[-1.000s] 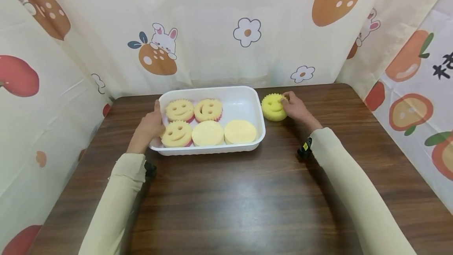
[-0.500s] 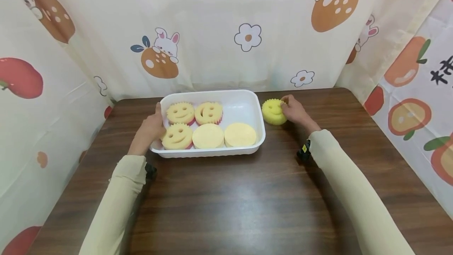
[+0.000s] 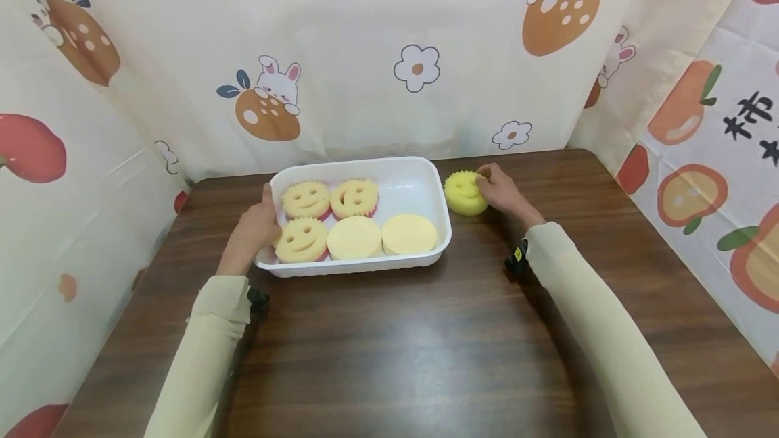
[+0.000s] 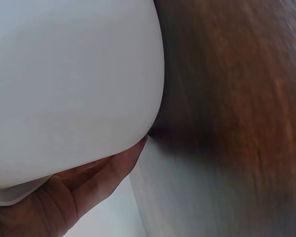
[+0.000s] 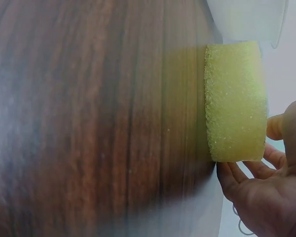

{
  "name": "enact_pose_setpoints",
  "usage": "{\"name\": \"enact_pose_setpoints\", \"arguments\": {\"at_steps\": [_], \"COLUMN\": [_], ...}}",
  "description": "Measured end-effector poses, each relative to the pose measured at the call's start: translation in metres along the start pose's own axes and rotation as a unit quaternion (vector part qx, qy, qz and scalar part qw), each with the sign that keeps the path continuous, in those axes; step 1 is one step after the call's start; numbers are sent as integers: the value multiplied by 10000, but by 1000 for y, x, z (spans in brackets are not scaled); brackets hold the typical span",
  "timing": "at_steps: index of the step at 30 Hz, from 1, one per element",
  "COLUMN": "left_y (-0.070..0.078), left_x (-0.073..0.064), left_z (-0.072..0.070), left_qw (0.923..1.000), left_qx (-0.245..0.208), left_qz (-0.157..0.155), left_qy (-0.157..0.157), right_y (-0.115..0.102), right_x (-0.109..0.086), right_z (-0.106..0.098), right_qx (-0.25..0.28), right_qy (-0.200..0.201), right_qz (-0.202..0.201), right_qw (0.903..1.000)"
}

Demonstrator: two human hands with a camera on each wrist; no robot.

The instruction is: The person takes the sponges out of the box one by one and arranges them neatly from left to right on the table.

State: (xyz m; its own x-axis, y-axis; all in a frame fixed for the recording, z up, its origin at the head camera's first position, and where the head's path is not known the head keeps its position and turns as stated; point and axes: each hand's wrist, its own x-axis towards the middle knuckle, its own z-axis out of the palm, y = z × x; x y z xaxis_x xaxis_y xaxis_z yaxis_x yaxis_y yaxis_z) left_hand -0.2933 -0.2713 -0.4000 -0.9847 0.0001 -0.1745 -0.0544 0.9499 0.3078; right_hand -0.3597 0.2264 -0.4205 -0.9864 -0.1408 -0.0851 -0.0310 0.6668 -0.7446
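Note:
In the head view a white plastic tray (image 3: 359, 266) sits at the back of the table. My left hand (image 3: 252, 227) holds its left wall, and in the left wrist view the fingers (image 4: 101, 190) lie along the outside of that wall. My right hand (image 3: 504, 188) grips a yellow smiley-face sponge (image 3: 464, 193) by its right side, just right of the tray. From the right wrist, the thumb is at the sponge's face and the other fingers (image 5: 232, 180) are at its side. The sponge stands close against the tabletop.
Inside the tray are several round sponges: cream smiley faces (image 3: 305, 199) with pink undersides at the left, and two plain cream discs (image 3: 409, 234) along the front. A patterned curtain (image 3: 365, 100) hangs behind the brown wooden table (image 3: 389, 350).
The whole scene has shifted slightly in the head view. Both hands keep their places on the tray and the yellow sponge.

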Motion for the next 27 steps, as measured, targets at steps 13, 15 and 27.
{"name": "enact_pose_setpoints", "arguments": {"at_steps": [13,15,27], "left_y": [-3,-2,2], "left_x": [-5,-6,-3], "left_z": [-3,-3,0], "left_qw": [9998,9998,9997], "left_qx": [-46,-83,-99], "left_qz": [-52,-110,-203], "left_qy": [211,150,78], "right_y": [-17,-20,-37], "right_x": [-2,-2,-5], "right_z": [-3,-3,-2], "right_qx": [-130,-150,-45], "right_qy": [85,144,164], "right_qz": [-219,-250,-330], "right_qw": [9996,9995,9993]}}
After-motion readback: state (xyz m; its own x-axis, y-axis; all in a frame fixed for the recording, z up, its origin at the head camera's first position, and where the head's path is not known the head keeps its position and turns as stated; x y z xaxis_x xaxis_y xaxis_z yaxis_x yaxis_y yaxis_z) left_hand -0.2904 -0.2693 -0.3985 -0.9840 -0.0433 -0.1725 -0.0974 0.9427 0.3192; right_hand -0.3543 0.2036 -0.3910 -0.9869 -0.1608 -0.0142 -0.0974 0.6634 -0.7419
